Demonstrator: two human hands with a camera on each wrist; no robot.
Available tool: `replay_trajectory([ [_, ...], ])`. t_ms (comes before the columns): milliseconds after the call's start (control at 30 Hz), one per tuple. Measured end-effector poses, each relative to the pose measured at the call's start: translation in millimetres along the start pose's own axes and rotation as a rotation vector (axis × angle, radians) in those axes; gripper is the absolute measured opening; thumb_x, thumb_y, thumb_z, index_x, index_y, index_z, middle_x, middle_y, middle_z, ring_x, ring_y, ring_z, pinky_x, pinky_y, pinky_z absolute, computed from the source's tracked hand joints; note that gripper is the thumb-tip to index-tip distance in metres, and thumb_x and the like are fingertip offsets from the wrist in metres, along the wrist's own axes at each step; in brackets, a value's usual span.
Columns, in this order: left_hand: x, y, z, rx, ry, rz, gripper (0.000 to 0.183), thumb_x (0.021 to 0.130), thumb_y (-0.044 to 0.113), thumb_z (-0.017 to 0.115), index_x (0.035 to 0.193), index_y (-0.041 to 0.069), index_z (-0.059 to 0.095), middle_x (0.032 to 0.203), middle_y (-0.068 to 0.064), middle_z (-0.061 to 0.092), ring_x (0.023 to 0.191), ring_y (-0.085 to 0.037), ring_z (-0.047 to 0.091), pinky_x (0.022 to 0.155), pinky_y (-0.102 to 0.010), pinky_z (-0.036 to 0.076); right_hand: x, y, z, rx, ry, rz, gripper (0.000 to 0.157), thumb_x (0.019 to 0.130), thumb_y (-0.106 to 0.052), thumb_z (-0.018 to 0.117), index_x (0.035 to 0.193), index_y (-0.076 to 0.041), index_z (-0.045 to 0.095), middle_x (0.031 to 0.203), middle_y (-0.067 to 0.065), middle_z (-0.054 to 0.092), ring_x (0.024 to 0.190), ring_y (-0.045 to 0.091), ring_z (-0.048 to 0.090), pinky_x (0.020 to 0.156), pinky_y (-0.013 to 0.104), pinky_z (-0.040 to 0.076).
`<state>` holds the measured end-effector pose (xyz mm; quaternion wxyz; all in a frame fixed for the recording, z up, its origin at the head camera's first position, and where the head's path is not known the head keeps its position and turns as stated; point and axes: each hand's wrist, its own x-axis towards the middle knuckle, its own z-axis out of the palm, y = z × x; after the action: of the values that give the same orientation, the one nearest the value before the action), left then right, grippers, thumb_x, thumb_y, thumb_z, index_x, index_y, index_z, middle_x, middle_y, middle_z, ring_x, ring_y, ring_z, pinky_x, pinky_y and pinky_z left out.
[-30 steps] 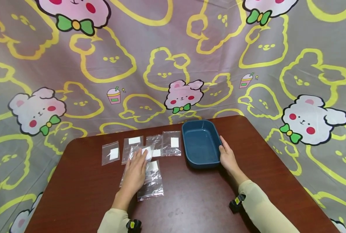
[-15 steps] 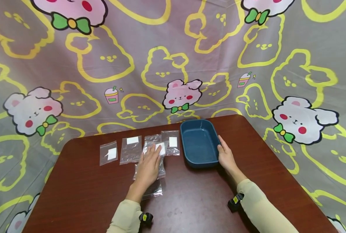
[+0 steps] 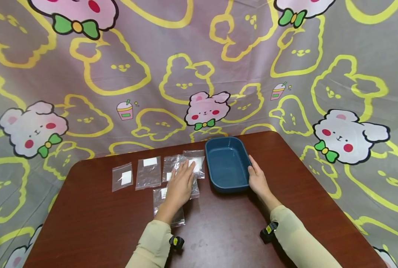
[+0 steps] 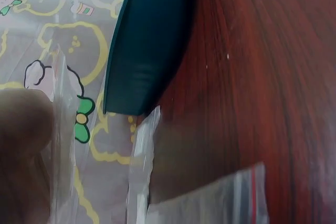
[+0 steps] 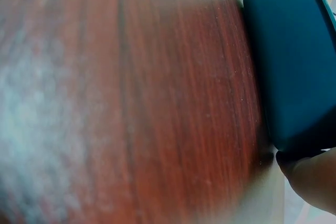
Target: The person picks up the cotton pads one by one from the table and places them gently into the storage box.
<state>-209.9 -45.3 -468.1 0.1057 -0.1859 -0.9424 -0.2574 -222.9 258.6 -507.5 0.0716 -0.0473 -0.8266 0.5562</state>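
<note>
In the head view my left hand [image 3: 180, 185] holds a clear zip-lock bag [image 3: 195, 191] with a white insert, over other bags on the table. The left wrist view shows the held bag [image 4: 64, 140] raised on edge beside a blurred finger [image 4: 23, 129]. To the right stands a dark blue rectangular tub [image 3: 229, 167]. My right hand [image 3: 260, 181] lies against the tub's right outer wall, fingers extended along it. In the right wrist view a fingertip [image 5: 299, 169] touches the tub's [image 5: 294, 66] lower corner.
Flat zip-lock bags with white inserts lie at the left, one [image 3: 122, 178] outermost and another [image 3: 148, 173] beside it. One more bag [image 3: 157, 199] lies partly under my left forearm. The brown table [image 3: 95, 216] meets a patterned cloth [image 3: 152, 74] behind.
My left hand has moved right with the zip-lock bag, from over the left bags to near the tub. The right hand stays at the tub's side.
</note>
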Motion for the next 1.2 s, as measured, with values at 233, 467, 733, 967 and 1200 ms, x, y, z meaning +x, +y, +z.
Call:
replay_trajectory([
  [233, 10.2, 8.9, 7.7, -0.001, -0.024, 0.016, 0.046, 0.109, 0.025, 0.043, 0.154, 0.015, 0.043, 0.159, -0.015, 0.033, 0.148, -0.034, 0.027, 0.121, -0.054, 0.014, -0.7, 0.8, 0.7, -0.007, -0.004, -0.01, 0.05, 0.111, -0.014, 0.034, 0.16, -0.014, 0.027, 0.164, 0.009, 0.025, 0.151, 0.027, 0.019, 0.122, 0.048, 0.017],
  [467, 23.3, 17.9, 18.1, 0.014, -0.066, 0.026, 0.046, 0.109, 0.027, 0.041, 0.155, 0.018, 0.042, 0.16, -0.013, 0.032, 0.149, -0.033, 0.025, 0.122, -0.053, 0.014, -3.9, 1.1, 2.3, 0.001, 0.013, -0.015, 0.05, 0.11, -0.013, 0.034, 0.16, -0.013, 0.029, 0.164, 0.01, 0.027, 0.15, 0.028, 0.022, 0.122, 0.048, 0.018],
  [733, 42.7, 34.2, 29.2, 0.037, -0.076, 0.084, 0.047, 0.11, 0.028, 0.039, 0.155, 0.018, 0.041, 0.16, -0.012, 0.033, 0.148, -0.034, 0.028, 0.12, -0.055, 0.019, -4.8, 1.6, 2.1, 0.013, 0.019, -0.021, 0.05, 0.11, -0.012, 0.035, 0.16, -0.014, 0.03, 0.163, 0.011, 0.029, 0.15, 0.029, 0.023, 0.121, 0.048, 0.019],
  [967, 62.9, 52.2, 33.3, 0.029, -0.113, 0.086, 0.046, 0.11, 0.028, 0.038, 0.155, 0.019, 0.042, 0.161, -0.01, 0.032, 0.149, -0.033, 0.027, 0.121, -0.053, 0.018, -5.1, 0.8, 3.1, 0.011, 0.022, -0.004, 0.05, 0.11, -0.012, 0.034, 0.16, -0.016, 0.029, 0.163, 0.01, 0.028, 0.15, 0.029, 0.023, 0.121, 0.048, 0.019],
  [1200, 76.0, 69.8, 44.0, 0.05, -0.165, 0.093, 0.047, 0.111, 0.03, 0.035, 0.156, 0.021, 0.04, 0.162, -0.009, 0.031, 0.15, -0.031, 0.025, 0.121, -0.052, 0.017, -5.3, 1.4, 4.2, 0.011, 0.05, -0.012, 0.05, 0.109, -0.012, 0.036, 0.159, -0.016, 0.032, 0.162, 0.011, 0.031, 0.148, 0.029, 0.027, 0.121, 0.048, 0.021],
])
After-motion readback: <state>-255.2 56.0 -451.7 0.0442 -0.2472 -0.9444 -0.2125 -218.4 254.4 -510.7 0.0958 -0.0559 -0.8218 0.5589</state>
